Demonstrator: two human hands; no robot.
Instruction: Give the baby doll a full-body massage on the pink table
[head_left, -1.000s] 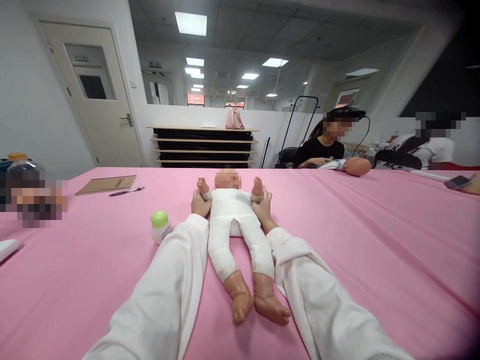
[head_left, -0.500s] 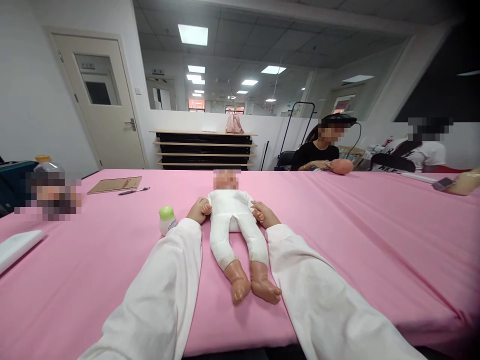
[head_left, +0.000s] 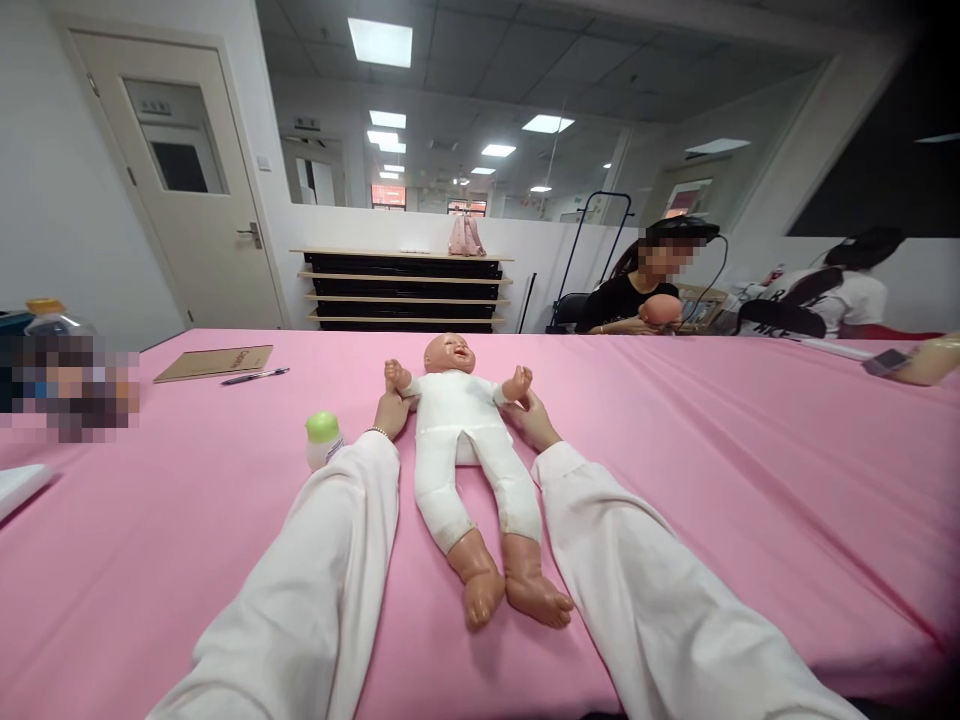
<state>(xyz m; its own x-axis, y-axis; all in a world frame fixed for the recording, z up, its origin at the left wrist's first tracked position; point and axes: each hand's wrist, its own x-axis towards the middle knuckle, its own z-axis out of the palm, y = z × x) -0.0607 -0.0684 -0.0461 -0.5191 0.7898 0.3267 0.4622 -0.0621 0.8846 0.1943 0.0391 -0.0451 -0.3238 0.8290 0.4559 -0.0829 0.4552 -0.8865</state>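
Note:
A baby doll (head_left: 465, 410) in a white cloth suit lies on its back on a pink-covered table (head_left: 645, 450), its bare feet toward me. My left hand (head_left: 391, 412) is closed round the doll's arm on the left, below the raised little fist. On the other side my right hand (head_left: 534, 420) grips the doll's other arm, with that fist turned up as well. My fingers are partly hidden behind the doll's arms. Left of my left wrist stands a small white bottle with a green cap (head_left: 324, 440).
Farther left are a brown notebook (head_left: 214, 364), a pen (head_left: 255, 377) and a bottle with a yellow cap (head_left: 56, 322). Across the table a person in black (head_left: 630, 290) holds another doll (head_left: 661, 309). Someone in white (head_left: 855, 300) sits at the far right.
Both of the doll's arms have moved up from beside its body, with my hands on them. My view has tilted slightly. The other person's doll is now held nearer their body.

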